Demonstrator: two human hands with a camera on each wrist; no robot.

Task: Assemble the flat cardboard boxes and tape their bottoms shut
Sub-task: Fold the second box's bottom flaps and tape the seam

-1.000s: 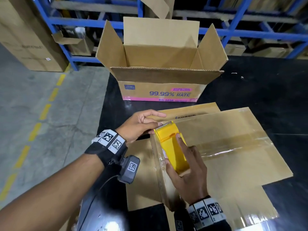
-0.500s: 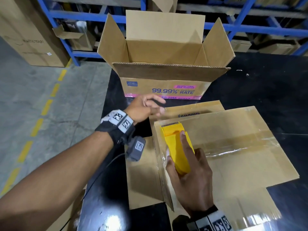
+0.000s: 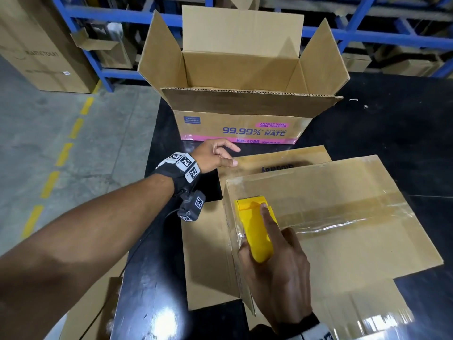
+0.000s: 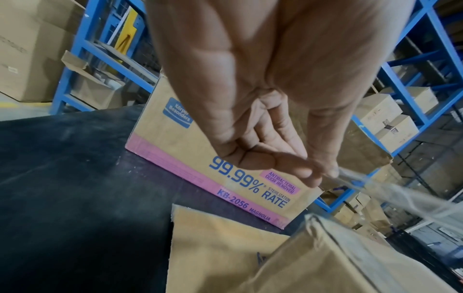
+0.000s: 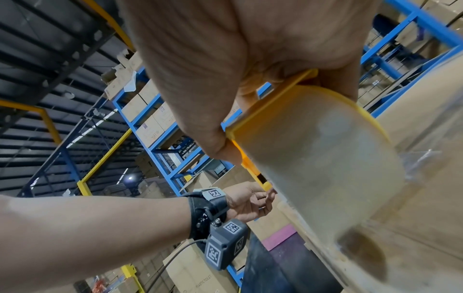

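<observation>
A brown cardboard box lies bottom-up on the black table, with clear tape along its centre seam. My right hand grips a yellow tape dispenser at the box's left edge, index finger stretched along its top. The right wrist view shows the dispenser and its clear roll held against the cardboard. My left hand hovers beyond the box's far-left corner. In the left wrist view its thumb and forefinger pinch a strip of clear tape that runs off to the right.
An assembled printed box stands open at the back of the table. Flat cardboard lies under the box. Blue racking with cartons runs behind. Concrete floor with a yellow dashed line lies left.
My left hand has moved away from the dispenser's front toward the far left. The right hand keeps the dispenser at the box's left edge.
</observation>
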